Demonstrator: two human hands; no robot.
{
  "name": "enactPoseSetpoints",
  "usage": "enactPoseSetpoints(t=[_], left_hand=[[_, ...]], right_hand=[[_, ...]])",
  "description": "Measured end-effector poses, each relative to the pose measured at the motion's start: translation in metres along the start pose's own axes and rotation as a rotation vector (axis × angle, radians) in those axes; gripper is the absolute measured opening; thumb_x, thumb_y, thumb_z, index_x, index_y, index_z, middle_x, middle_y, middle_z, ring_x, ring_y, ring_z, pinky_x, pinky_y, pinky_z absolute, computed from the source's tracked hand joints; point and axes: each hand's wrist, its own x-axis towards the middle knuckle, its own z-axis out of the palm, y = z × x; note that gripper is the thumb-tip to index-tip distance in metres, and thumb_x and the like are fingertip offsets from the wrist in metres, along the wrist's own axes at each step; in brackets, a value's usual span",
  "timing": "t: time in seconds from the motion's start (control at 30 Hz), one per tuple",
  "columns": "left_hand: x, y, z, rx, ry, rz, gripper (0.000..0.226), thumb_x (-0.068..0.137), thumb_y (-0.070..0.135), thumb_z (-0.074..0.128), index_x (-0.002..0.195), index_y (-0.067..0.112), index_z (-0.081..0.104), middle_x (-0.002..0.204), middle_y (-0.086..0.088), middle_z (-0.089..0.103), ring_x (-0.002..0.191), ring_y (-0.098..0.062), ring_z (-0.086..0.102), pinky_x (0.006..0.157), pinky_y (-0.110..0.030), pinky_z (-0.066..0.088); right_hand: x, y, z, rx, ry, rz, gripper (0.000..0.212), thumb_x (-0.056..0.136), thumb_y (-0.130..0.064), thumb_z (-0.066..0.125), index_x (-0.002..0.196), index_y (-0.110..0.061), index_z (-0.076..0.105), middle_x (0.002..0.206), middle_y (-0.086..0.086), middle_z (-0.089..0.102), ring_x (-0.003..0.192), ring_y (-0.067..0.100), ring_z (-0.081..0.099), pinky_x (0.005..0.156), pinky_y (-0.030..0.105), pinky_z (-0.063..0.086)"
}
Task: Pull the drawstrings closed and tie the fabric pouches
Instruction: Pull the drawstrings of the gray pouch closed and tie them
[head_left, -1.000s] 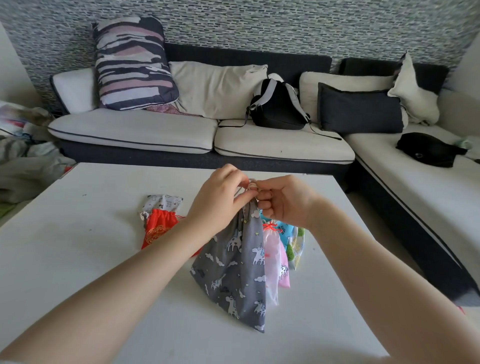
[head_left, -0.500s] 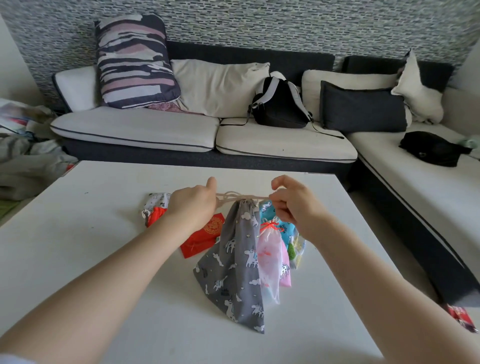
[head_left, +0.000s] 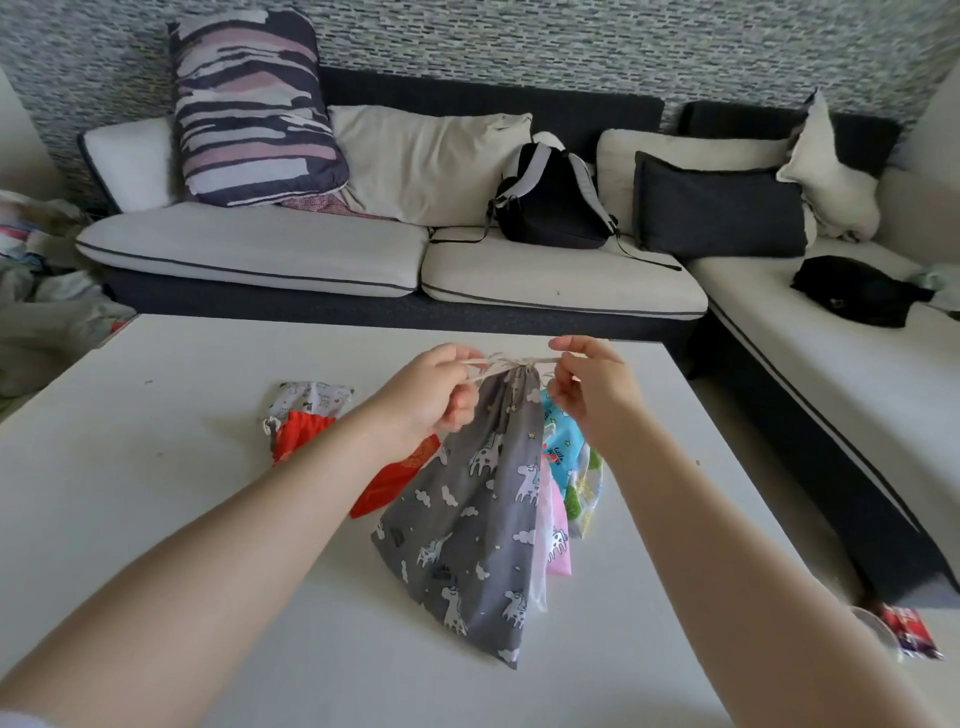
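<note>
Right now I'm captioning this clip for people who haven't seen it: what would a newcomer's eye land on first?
First, the grey unicorn pouch held up over the middle of the white table, its neck gathered shut. The left hand and right hand each pinch an end of the drawstring and draw it sideways. Behind the pouch lie a red pouch and other bright ones.

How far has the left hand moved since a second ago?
Yes: the left hand has drawn leftward away from the grey pouch's gathered neck, pulling the drawstring taut.
</note>
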Motion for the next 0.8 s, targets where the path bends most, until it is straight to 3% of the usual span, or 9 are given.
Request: enactPoseSetpoints(t=[0.07, 0.17, 0.23, 0.3, 0.4, 0.47, 0.57, 0.73, 0.8], left_hand=[[0.006, -0.016, 0.008, -0.099, 0.004, -0.013, 0.025, 0.097, 0.01, 0.037, 0.119, 0.022, 0.042, 0.062, -0.002, 0.061, 0.052, -0.013, 0.053, 0.052, -0.024, 0.035], [0.012, -0.049, 0.008, 0.096, 0.008, -0.142, 0.029, 0.096, 0.021, 0.045, 0.124, 0.019, 0.039, 0.092, -0.005, 0.064, 0.073, -0.017, 0.057, 0.063, -0.026, 0.043], [0.017, -0.074, 0.0, 0.506, -0.041, -0.183, 0.026, 0.092, 0.024, 0.049, 0.117, 0.018, 0.049, 0.104, -0.003, 0.059, 0.086, -0.016, 0.056, 0.074, -0.028, 0.045], [0.021, -0.1, -0.006, 0.836, -0.146, -0.236, 0.027, 0.084, 0.024, 0.054, 0.11, 0.023, 0.057, 0.112, -0.001, 0.057, 0.091, -0.014, 0.055, 0.072, -0.026, 0.043], [0.026, -0.143, -0.006, 1.117, -0.28, -0.446, 0.064, 0.075, 0.029, 0.06, 0.136, 0.029, 0.04, 0.139, -0.007, 0.035, 0.109, -0.024, 0.05, 0.079, -0.028, 0.049], [0.032, -0.17, 0.001, 1.095, -0.282, -0.488, 0.079, 0.073, 0.03, 0.063, 0.142, 0.032, 0.026, 0.144, -0.009, 0.021, 0.125, -0.032, 0.038, 0.093, -0.039, 0.048], [0.046, -0.19, 0.012, 1.09, -0.278, -0.405, 0.086, 0.074, 0.027, 0.061, 0.145, 0.025, 0.014, 0.148, -0.012, 0.013, 0.129, -0.036, 0.034, 0.104, -0.04, 0.037], [0.078, -0.197, 0.014, 0.924, -0.273, -0.288, 0.092, 0.083, 0.031, 0.059, 0.147, 0.028, -0.006, 0.156, 0.0, -0.004, 0.138, -0.028, 0.023, 0.104, -0.033, 0.032], [0.089, -0.193, 0.009, 0.866, -0.294, -0.211, 0.078, 0.088, 0.025, 0.055, 0.148, 0.029, 0.004, 0.157, 0.002, -0.001, 0.141, -0.024, 0.017, 0.108, -0.031, 0.026]], right_hand=[[0.008, 0.001, 0.005, 0.072, -0.007, 0.027, 0.03, 0.091, 0.009, 0.03, 0.1, -0.006, 0.054, 0.065, 0.008, 0.046, 0.063, 0.02, 0.055, 0.064, 0.021, 0.055], [0.023, 0.002, -0.006, 0.128, -0.09, -0.02, 0.031, 0.094, 0.005, 0.038, 0.118, -0.012, 0.047, 0.102, 0.015, 0.062, 0.102, 0.027, 0.06, 0.098, 0.029, 0.044], [0.033, 0.014, -0.014, -0.117, -0.13, -0.07, 0.044, 0.095, -0.001, 0.04, 0.135, -0.019, 0.035, 0.124, 0.008, 0.056, 0.115, 0.023, 0.054, 0.098, 0.027, 0.041], [0.037, 0.036, -0.018, -0.289, -0.141, -0.069, 0.062, 0.095, -0.003, 0.044, 0.146, -0.023, 0.016, 0.117, 0.001, 0.054, 0.102, 0.015, 0.057, 0.087, 0.024, 0.043], [0.03, 0.075, -0.027, -0.764, -0.331, -0.275, 0.069, 0.089, -0.006, 0.053, 0.145, -0.028, 0.02, 0.135, 0.006, 0.039, 0.111, 0.004, 0.05, 0.094, 0.02, 0.038], [0.028, 0.107, -0.038, -1.229, -0.525, -0.393, 0.062, 0.084, -0.021, 0.06, 0.139, -0.032, 0.035, 0.152, 0.002, 0.018, 0.136, 0.018, 0.025, 0.109, 0.034, 0.025], [0.029, 0.141, -0.05, -1.642, -0.642, -0.484, 0.067, 0.079, -0.042, 0.063, 0.139, -0.038, 0.034, 0.157, -0.001, 0.004, 0.143, 0.023, 0.0, 0.115, 0.043, 0.0], [0.056, 0.147, -0.061, -1.855, -0.395, -0.516, 0.058, 0.088, -0.025, 0.052, 0.141, -0.037, 0.031, 0.156, 0.0, 0.01, 0.144, 0.024, -0.001, 0.114, 0.045, -0.01], [0.067, 0.144, -0.058, -1.907, -0.315, -0.43, 0.055, 0.09, -0.018, 0.046, 0.141, -0.032, 0.032, 0.157, 0.004, 0.007, 0.144, 0.027, -0.006, 0.112, 0.046, -0.013]])
